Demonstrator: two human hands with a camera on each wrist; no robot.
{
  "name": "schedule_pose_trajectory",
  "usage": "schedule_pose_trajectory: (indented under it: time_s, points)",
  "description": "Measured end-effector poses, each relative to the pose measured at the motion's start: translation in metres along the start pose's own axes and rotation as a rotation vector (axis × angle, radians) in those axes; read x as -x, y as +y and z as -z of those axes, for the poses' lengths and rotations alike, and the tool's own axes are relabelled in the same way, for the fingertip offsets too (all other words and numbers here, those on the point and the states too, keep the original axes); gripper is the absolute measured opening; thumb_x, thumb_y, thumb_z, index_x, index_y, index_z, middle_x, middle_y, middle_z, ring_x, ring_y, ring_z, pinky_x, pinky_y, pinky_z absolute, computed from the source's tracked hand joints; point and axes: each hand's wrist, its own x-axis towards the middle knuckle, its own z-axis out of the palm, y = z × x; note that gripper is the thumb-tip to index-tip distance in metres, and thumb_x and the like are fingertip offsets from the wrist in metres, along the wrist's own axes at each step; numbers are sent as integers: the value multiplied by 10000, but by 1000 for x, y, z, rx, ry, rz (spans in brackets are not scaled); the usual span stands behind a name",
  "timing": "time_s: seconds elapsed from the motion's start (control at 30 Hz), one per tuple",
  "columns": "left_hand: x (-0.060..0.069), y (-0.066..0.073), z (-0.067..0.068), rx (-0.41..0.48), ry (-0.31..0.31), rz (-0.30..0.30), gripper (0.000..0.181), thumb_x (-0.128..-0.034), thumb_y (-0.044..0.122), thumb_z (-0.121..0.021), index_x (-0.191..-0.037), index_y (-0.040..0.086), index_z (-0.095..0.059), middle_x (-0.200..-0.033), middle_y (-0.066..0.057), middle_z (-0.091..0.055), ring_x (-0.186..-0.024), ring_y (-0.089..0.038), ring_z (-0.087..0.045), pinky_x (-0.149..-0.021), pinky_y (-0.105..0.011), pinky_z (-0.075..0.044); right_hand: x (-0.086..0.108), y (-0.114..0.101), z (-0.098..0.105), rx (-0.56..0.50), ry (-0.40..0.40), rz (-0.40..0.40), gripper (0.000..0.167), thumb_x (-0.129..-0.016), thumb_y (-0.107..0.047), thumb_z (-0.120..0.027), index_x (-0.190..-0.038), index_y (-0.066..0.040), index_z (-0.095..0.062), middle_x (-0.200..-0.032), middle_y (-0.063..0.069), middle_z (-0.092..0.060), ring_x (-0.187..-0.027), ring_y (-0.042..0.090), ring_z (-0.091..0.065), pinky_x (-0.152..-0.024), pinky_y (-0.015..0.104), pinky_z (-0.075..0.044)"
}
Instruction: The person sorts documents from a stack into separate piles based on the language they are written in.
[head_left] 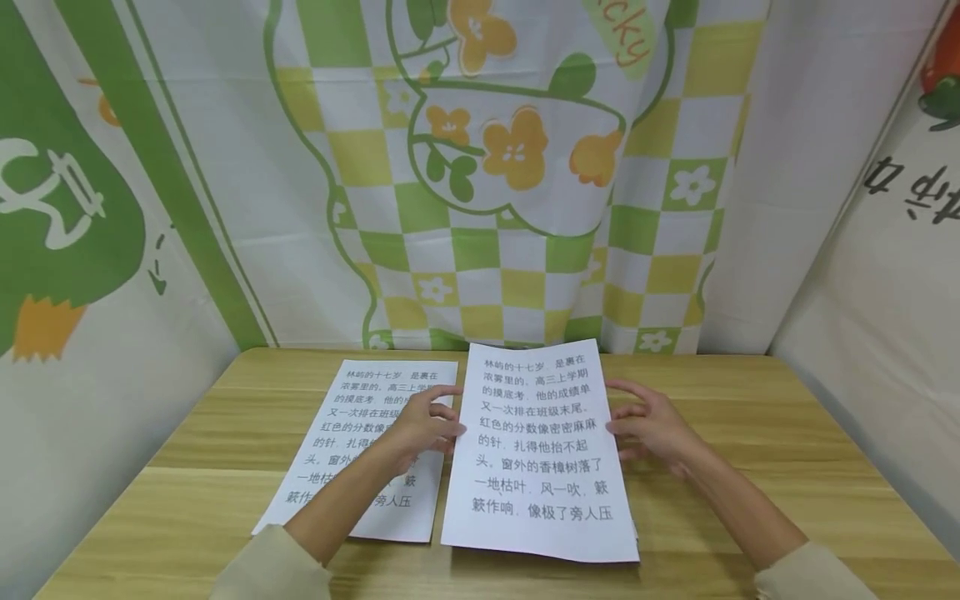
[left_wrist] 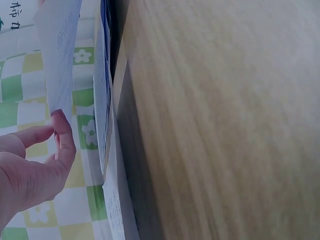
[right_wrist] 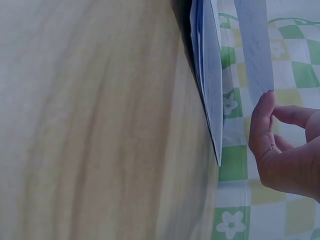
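A white sheet of paper point(head_left: 540, 458) printed with Chinese text is held up above the table, one hand at each side edge. My left hand point(head_left: 423, 429) pinches its left edge between thumb and fingertips; the left wrist view shows this pinch on the sheet point(left_wrist: 60, 55). At the opposite edge, my right hand point(head_left: 652, 425) pinches the paper point(right_wrist: 257, 50) in the same way. Under the raised sheet lies a stack of papers point(right_wrist: 209, 85), mostly hidden from the head view. To the left, partly behind my left forearm, another printed sheet point(head_left: 341, 442) lies on the table.
The wooden table point(head_left: 750, 442) extends around the papers. Behind it hangs a curtain point(head_left: 495, 275) with green and yellow checks and flowers. Printed fabric walls point(head_left: 885, 308) close in both sides.
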Motion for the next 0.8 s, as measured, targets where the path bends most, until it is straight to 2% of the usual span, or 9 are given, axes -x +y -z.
schedule_pose_trajectory:
  time_s: [0.27, 0.47, 0.8]
  points:
    - [3, 3, 13, -23, 44, 6, 665, -884, -121, -675, -1500, 65, -508, -967, -123, -622, -706, -207, -641, -638, -295, -603, -7, -11, -9, -2, -25, -7, 757, -947, 69, -641, -1617, -73, -318, -1065, 131, -616, -869, 210, -665, -679, 369, -654]
    - [5, 3, 23, -37, 51, 18, 671, -888, -119, -677, -1509, 57, -496, -978, -128, -618, -701, -201, -634, -621, -283, -592, -15, -17, -21, 25, -37, 1, 750, -938, 67, -654, -1604, -69, -340, -1099, 160, -619, -855, 207, -668, -634, 345, -647]
    - [12, 3, 43, -49, 51, 10, 660, -917, -95, -659, -1530, 50, -463, -1016, -129, -602, -748, -199, -627, -634, -274, -590, -27, -22, -37, 6, -30, -22, 749, -922, 90, -653, -1595, -78, -367, -1092, 165, -623, -842, 212, -674, -668, 388, -659]
